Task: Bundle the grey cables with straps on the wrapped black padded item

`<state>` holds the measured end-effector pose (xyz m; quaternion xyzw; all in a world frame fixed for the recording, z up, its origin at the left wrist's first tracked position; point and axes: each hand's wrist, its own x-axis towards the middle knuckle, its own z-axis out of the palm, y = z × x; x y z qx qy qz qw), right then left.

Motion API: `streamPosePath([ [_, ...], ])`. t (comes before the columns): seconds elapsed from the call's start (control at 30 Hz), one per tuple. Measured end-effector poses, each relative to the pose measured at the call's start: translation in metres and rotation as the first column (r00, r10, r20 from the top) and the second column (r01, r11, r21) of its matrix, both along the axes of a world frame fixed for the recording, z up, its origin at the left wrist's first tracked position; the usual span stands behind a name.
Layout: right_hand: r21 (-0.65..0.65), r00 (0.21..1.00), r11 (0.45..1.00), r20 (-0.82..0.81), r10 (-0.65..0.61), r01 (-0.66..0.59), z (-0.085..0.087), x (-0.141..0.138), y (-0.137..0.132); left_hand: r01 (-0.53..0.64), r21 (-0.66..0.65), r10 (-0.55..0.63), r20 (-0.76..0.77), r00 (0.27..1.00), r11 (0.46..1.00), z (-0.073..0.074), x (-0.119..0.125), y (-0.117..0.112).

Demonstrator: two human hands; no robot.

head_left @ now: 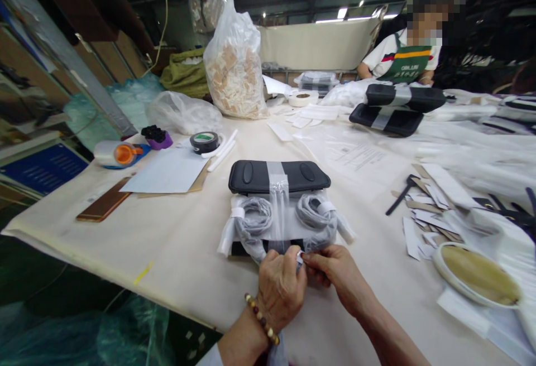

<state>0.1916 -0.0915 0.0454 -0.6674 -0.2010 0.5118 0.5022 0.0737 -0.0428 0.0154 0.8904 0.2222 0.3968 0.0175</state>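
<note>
A black padded bag piece [280, 177] lies in front of me, with clear tape [279, 204] running down its middle. Below it, two grey straps in thin clear plastic are coiled, a left coil [254, 215] and a right coil [314, 213], each with a white band. My left hand [282, 282], wearing a bead bracelet [262, 318], is closed around a plastic-wrapped strap [282, 350] that hangs toward me. My right hand [337, 271] pinches at a small white band [300, 256] between the two hands. The fingers partly hide it.
A similar taped black bag [397, 106] sits farther back, near a person [404, 56] in a green apron. At left are black tape [205, 141], paper [171, 168] and a tape dispenser [119, 154]. Paper scraps [431, 215] and a round dish [477, 274] lie at right.
</note>
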Motion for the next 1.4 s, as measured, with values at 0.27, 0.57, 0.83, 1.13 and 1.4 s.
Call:
streamPosePath([
  [0.27,0.029,0.999,0.999,-0.001,0.042,-0.042,0.005,0.003,-0.008,0.022,0.042,-0.019,-0.08,0.997,0.999,-0.002,0.0,0.002],
  [0.57,0.169,0.991,0.983,0.094,-0.095,0.079,-0.031,-0.01,-0.017,0.034,-0.007,-0.034,-0.103,0.994,0.999,0.002,-0.001,0.002],
  [0.83,0.209,0.957,0.966,0.214,-0.197,0.152,-0.034,-0.016,-0.018,0.053,-0.072,-0.062,-0.134,0.989,0.996,0.008,0.0,0.003],
  [1.13,0.306,0.954,0.925,0.127,-0.273,0.224,-0.046,-0.034,-0.011,-0.009,-0.087,-0.003,-0.135,0.991,0.996,0.018,0.002,0.002],
  [1.4,0.268,0.923,0.932,0.23,-0.307,0.244,-0.044,-0.032,-0.01,-0.038,-0.061,0.029,-0.134,0.991,0.997,0.023,0.003,0.002],
])
